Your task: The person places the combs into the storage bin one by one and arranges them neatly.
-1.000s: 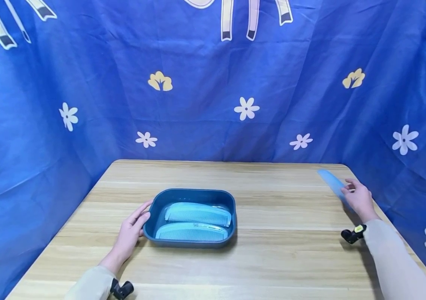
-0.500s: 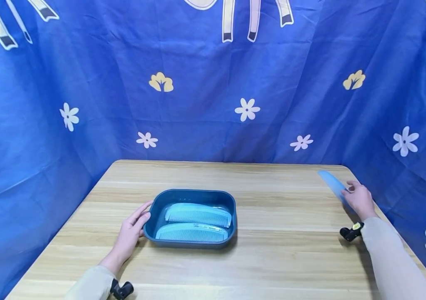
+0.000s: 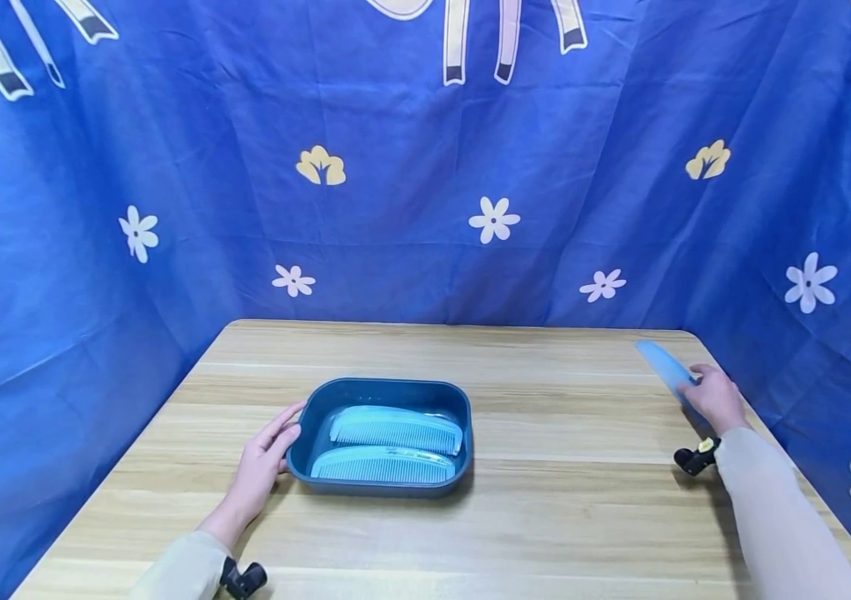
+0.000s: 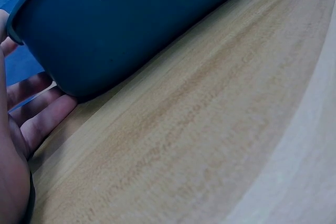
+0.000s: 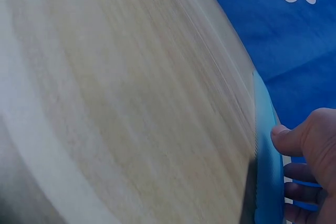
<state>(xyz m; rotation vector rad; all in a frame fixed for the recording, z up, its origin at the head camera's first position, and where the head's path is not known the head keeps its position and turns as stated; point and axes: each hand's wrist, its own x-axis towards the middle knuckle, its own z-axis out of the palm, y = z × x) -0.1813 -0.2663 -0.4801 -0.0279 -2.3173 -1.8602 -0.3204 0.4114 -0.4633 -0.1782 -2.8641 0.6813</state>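
A dark blue plastic basin (image 3: 380, 490) sits left of the table's middle with two light blue combs inside, a far comb (image 3: 395, 427) and a near comb (image 3: 383, 467). My left hand (image 3: 260, 458) rests against the basin's left end, fingers spread along the outer wall; in the left wrist view its fingertips (image 4: 60, 107) touch the wall near the base. At the table's right side, my right hand (image 3: 718, 398) holds another blue comb (image 3: 661, 364), thumb on one face and fingers behind. Its teeth point toward the table in the right wrist view.
The wood-grain table (image 3: 545, 517) has a right edge close beside the right hand. Blue patterned cloth (image 3: 410, 208) hangs behind and along both sides. A small black device (image 3: 698, 457) is strapped at the right wrist, another black device (image 3: 243, 578) at the left.
My right hand and forearm have shifted slightly, the wrist moving a little left and closer around the comb. That comb stays nearly in place. The left hand and basin have not moved.
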